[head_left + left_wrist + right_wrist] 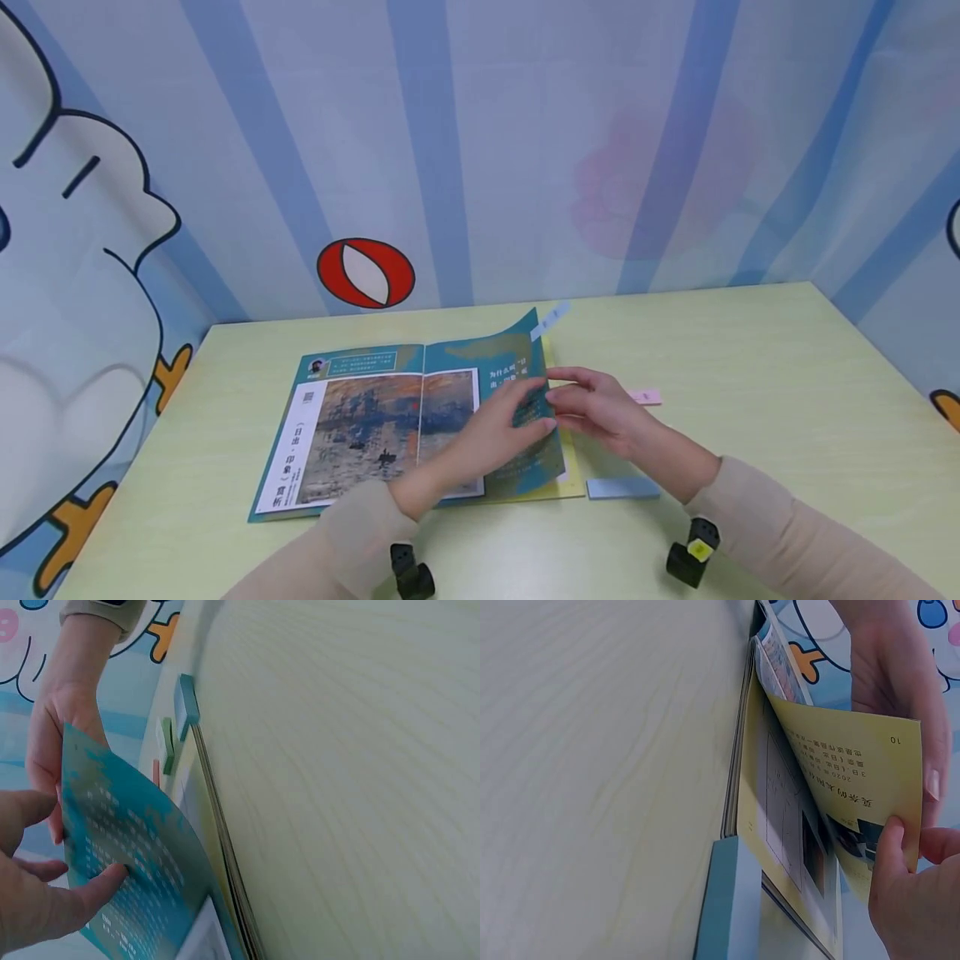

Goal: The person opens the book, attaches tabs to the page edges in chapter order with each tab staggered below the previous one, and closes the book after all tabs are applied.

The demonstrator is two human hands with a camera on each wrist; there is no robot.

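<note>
An open magazine (367, 433) lies on the table, its spread showing a harbour painting with text beside it. The right-hand page (127, 847) is lifted and curves up, teal on its front. Its yellow back (855, 765) faces the right side. My right hand (603, 408) pinches this page's outer edge, thumb on the yellow back. My left hand (487, 433) lies over the front of the page, fingers extended and fingertips at the same edge. A pale blue tab (551, 321) sticks out from the page's top corner.
Right of the magazine lie a blue sticky-note pad (622, 488) and a pink pad (647, 397) partly behind the right hand. A green pad (166, 745) shows in the left wrist view. A printed curtain (517, 150) stands behind the pale table (787, 400).
</note>
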